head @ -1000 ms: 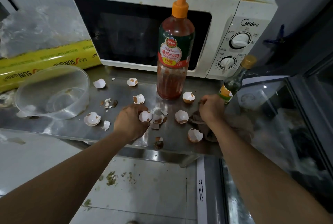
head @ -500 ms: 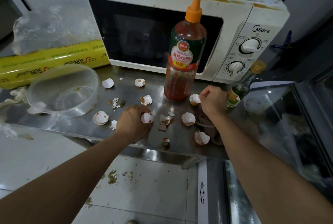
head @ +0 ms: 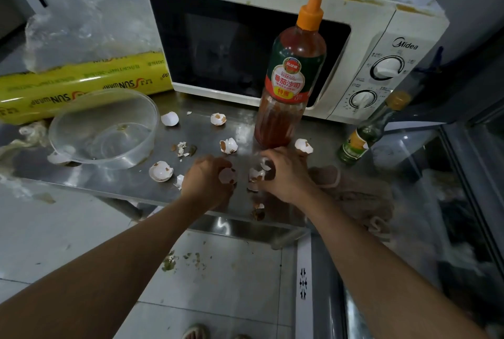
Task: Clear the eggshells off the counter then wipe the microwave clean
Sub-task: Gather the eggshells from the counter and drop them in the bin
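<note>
Several broken eggshells lie scattered on the steel counter, among them one left of my hands, one behind them and one by the sauce bottle. My left hand is curled around an eggshell half. Just to its right, my right hand pinches shell pieces at the fingertips. The white microwave stands at the back, its top streaked with brown stains.
A tall red sauce bottle stands before the microwave door, a small green bottle to its right. A clear plastic bowl and a yellow wrap roll are at left. A brown cloth lies right of my hands.
My right hand has come left from beside the sauce bottle to the shells in front of my left hand. My left hand has stayed closed on its shell. The view has shifted closer.
</note>
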Demonstrator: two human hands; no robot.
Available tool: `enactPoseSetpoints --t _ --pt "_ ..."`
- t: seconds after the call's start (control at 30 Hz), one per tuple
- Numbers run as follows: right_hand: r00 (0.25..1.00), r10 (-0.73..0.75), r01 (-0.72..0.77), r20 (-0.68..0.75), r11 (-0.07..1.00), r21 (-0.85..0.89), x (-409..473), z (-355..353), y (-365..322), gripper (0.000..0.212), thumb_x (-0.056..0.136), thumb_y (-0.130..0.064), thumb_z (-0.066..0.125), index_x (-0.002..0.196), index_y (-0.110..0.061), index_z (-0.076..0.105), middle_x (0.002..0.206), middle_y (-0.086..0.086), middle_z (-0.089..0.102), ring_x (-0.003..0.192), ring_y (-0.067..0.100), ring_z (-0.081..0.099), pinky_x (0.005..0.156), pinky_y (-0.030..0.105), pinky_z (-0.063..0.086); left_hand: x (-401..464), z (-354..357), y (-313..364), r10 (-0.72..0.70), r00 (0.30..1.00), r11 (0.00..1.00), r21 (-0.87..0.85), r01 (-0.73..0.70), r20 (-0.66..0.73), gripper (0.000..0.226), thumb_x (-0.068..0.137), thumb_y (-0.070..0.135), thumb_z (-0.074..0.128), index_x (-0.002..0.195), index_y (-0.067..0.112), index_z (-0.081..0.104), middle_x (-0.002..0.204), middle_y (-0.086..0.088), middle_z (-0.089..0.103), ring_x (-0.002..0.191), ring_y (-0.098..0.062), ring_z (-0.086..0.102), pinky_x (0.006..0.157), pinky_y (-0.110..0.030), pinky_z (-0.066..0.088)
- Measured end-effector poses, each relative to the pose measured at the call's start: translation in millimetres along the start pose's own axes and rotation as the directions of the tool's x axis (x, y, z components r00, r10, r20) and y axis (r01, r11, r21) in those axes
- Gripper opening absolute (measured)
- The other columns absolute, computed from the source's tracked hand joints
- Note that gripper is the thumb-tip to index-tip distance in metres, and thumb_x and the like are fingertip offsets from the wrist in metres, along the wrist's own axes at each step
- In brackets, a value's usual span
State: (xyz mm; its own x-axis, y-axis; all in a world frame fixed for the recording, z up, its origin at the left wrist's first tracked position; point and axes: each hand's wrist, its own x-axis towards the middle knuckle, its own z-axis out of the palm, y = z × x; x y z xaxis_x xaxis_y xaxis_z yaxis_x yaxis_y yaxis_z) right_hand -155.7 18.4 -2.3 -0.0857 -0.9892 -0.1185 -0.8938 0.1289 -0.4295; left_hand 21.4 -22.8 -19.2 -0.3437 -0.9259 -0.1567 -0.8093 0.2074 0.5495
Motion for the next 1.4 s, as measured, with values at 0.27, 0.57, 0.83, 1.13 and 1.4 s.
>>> enactPoseSetpoints --t 0.27,0.57,0.83,1.13,1.4 --pt "0.995 0.029 -0.021 0.097 0.996 -0.082 1 10 -12 0.063 0.066 -0.029 0.079 0.122 -0.024 0.051 0.121 0.000 0.047 0.114 0.021 0.045 0.094 0.037 0.031 -2 -2 -11 0.016 1.000 1.000 -0.014 -0.016 -0.005 0.047 0.074 0.024 0.076 0.118 0.018 0.063 0.113 -0.007 0.059 0.105 -0.023 0.055 0.087 -0.036 0.050" --pt "0.993 0.119 -0.118 0.013 0.991 -0.062 3 -7 -1 0.051 0.077 -0.007 0.064 0.124 -0.020 0.052 0.128 0.004 0.051 0.120 0.024 0.044 0.102 0.038 0.031 5 3 19 0.101 0.994 0.969 -0.225 -0.105 -0.027 0.037 0.068 0.026 0.080 0.103 0.018 0.071 0.100 -0.003 0.071 0.089 -0.018 0.065 0.068 -0.018 0.041" --pt "0.995 0.094 -0.095 -0.017 0.994 -0.048 4 -2 5 0.046 0.079 -0.004 0.064 0.121 -0.020 0.057 0.125 0.004 0.056 0.117 0.025 0.048 0.101 0.044 0.037 12 15 30 0.126 0.989 0.986 -0.115 -0.118 0.071 0.040 0.070 0.023 0.078 0.109 0.022 0.068 0.105 -0.006 0.070 0.099 -0.025 0.064 0.084 -0.039 0.053" --pt "0.996 0.076 -0.078 -0.037 0.996 -0.042 20 5 1 0.022 0.087 -0.009 0.061 0.105 -0.020 0.067 0.111 0.002 0.064 0.105 0.021 0.058 0.094 0.042 0.042 11 -5 12 0.084 0.996 0.990 -0.113 -0.088 -0.040 0.034 0.070 0.019 0.078 0.103 0.013 0.071 0.097 -0.011 0.072 0.091 -0.028 0.066 0.079 -0.036 0.054" --pt "0.998 0.058 -0.056 0.012 0.995 -0.077 22 8 -2 0.021 0.083 -0.002 0.062 0.075 -0.020 0.054 0.092 0.000 0.054 0.090 0.021 0.054 0.075 0.029 0.040 2 -5 -3 0.086 0.996 0.987 -0.132 -0.089 -0.030 0.044 0.069 0.019 0.080 0.111 0.012 0.068 0.107 -0.008 0.070 0.094 -0.022 0.066 0.082 -0.028 0.053"
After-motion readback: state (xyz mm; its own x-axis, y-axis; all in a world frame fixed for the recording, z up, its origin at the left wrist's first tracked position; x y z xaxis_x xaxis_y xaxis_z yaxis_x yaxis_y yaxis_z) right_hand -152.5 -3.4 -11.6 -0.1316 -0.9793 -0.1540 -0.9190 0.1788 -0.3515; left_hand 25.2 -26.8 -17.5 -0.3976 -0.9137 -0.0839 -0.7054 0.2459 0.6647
